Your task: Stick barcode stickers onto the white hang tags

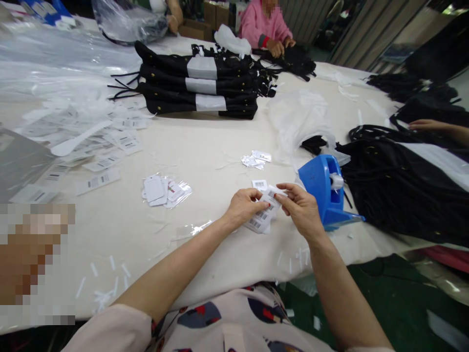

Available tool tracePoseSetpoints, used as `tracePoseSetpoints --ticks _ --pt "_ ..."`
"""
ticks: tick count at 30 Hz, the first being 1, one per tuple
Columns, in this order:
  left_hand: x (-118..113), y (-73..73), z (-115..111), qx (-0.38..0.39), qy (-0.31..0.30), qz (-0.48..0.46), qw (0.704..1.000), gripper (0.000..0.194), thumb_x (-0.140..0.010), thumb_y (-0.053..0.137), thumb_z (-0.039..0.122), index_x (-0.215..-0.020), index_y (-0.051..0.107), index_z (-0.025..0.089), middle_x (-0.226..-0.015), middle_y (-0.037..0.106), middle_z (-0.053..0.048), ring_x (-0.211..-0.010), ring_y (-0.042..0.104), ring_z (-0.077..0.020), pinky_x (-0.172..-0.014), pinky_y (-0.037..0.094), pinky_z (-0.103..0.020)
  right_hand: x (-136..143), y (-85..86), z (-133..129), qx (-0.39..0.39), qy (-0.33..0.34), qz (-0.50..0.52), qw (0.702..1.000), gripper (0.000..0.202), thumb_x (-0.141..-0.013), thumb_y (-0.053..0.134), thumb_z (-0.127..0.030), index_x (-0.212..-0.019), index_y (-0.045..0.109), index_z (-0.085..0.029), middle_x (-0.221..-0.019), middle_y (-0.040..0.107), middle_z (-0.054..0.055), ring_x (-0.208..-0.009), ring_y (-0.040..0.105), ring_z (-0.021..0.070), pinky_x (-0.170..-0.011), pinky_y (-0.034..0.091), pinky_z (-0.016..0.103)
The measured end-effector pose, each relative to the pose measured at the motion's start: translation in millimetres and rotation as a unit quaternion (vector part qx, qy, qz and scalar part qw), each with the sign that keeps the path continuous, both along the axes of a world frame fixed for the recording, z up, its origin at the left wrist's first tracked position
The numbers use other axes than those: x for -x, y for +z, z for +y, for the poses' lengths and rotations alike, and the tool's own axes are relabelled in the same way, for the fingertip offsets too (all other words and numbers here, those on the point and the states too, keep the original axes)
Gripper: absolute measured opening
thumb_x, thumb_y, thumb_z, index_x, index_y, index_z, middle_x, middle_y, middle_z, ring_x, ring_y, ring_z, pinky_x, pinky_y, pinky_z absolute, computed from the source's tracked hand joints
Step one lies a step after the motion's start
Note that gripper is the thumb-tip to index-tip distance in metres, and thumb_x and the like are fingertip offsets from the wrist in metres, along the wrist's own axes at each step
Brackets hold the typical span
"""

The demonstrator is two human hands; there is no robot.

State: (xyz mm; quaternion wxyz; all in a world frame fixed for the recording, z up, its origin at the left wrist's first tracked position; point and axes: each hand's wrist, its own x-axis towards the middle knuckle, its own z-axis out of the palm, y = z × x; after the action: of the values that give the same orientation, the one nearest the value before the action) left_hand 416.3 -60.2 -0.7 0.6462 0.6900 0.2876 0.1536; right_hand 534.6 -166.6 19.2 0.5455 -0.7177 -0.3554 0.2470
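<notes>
Both of my hands meet over a strip of white barcode labels (259, 221). My left hand (246, 204) pinches its left edge between thumb and fingers. On the right, my right hand (301, 208) grips the upper corner of the same labels with thumb and forefinger. Another small barcode label (259, 184) lies just beyond my left fingertips. Close to my right hand stands a blue tape dispenser (317, 188) with a white roll in it. Left of my hands lies a small pile of white tags in clear sleeves (166, 190).
Stacked black garment bundles with white bands (205, 83) lie at the back. Barcode-printed bags (106, 146) spread across the left. More black goods (406, 186) fill the right, where another person's hand (428, 125) rests. A person in pink (266, 24) handles black items opposite.
</notes>
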Motion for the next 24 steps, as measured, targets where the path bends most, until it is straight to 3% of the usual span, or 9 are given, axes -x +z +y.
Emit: tracePoseSetpoints --ticks 3,6,8,10,17,24 --pt "3.0 4.2 -4.0 0.222 -0.002 -0.049 0.974 0.019 -0.058 0.069 0.027 -0.066 0.059 0.013 -0.06 0.06 0.0 -0.053 0.053 -0.0113 -0.053 0.041 -0.023 6.4 3.9 1.2 -0.025 -0.008 -0.01 1.0 0.028 -0.075 0.06 -0.037 -0.095 0.057 -0.017 -0.053 0.046 -0.006 -0.041 0.036 0.008 -0.039 0.029 0.021" --pt "7.2 8.0 -8.0 0.285 0.028 -0.084 0.954 0.023 -0.052 0.072 0.026 -0.065 0.059 0.012 -0.058 0.06 0.0 -0.051 0.054 -0.0105 -0.052 0.042 -0.022 13.9 3.3 0.2 -0.022 -0.014 -0.157 0.987 0.025 -0.078 0.057 -0.036 -0.097 0.062 -0.019 -0.082 0.059 0.003 -0.06 0.05 0.0118 -0.052 0.041 0.024" --pt "9.9 10.3 -9.0 0.292 0.036 -0.1 0.95 0.023 -0.052 0.073 0.026 -0.065 0.061 0.011 -0.058 0.06 0.001 -0.052 0.053 -0.0095 -0.052 0.041 -0.021 18.8 2.6 -1.3 -0.015 0.004 -0.225 0.974 0.026 -0.079 0.057 -0.036 -0.099 0.064 -0.021 -0.103 0.057 0.007 -0.083 0.055 0.0173 -0.063 0.045 0.028" --pt "11.7 12.1 -9.0 0.287 0.041 -0.113 0.95 0.02 -0.053 0.072 0.024 -0.064 0.061 0.011 -0.058 0.059 0.002 -0.052 0.052 -0.0083 -0.052 0.041 -0.019 23.5 1.9 -2.8 -0.011 0.034 -0.22 0.975 0.027 -0.08 0.057 -0.036 -0.102 0.063 -0.021 -0.109 0.057 0.008 -0.097 0.053 0.0208 -0.07 0.046 0.03" --pt "13.7 11.9 -8.9 0.247 0.058 -0.104 0.962 0.015 -0.059 0.067 0.024 -0.067 0.064 0.011 -0.058 0.06 0.001 -0.051 0.053 -0.0083 -0.05 0.041 -0.018 35.8 -4.0 -4.5 -0.012 0.053 0.011 0.998 0.029 -0.08 0.059 -0.038 -0.101 0.065 -0.019 -0.096 0.066 0.004 -0.086 0.061 0.0208 -0.078 0.049 0.035" --pt "14.0 5.6 -8.2 0.195 0.074 -0.061 0.976 0.018 -0.059 0.066 0.029 -0.063 0.061 0.012 -0.055 0.056 0.003 -0.048 0.049 -0.0074 -0.045 0.037 -0.017 36.7 -7.0 -2.5 -0.024 0.03 0.045 0.998 0.025 -0.075 0.064 -0.037 -0.091 0.069 -0.019 -0.087 0.068 0.003 -0.081 0.062 0.0201 -0.076 0.05 0.033"
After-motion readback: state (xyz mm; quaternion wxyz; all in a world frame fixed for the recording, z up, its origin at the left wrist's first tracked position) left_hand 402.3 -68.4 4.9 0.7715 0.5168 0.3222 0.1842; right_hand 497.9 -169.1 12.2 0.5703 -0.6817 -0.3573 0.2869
